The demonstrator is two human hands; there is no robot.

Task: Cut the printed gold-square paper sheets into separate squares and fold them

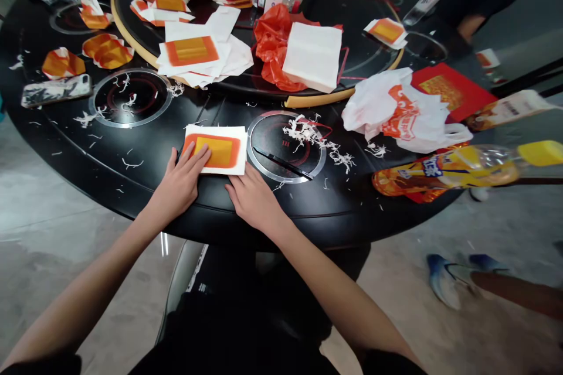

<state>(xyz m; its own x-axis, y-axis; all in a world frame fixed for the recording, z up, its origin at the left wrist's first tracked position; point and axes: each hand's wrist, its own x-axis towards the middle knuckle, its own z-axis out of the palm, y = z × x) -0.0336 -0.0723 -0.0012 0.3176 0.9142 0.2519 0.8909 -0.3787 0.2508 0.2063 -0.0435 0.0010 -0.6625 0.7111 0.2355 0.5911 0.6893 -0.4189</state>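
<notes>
Head view is looking down at the left hand (178, 184) and the right hand (255, 199), both lying flat with fingers close together, neither one pinching. The left fingers (193, 158) are pressing on the left part of a white paper sheet (215, 130), while the right fingers (241, 179) are reaching its near right corner. The sheet is lying mostly far of the hands and between them on the black counter (334, 205), with its long axis running left to right and an orange-and-yellow printed rectangle (219, 151) at its centre. Just right of it, a metal-ringed burner (268, 149) is sitting under white shreds (314, 143). Farther off, a white paper stack (312, 55) is resting on a wood-rimmed turntable (132, 29), and a yellow-capped bottle (444, 170) is lying at the right.
</notes>
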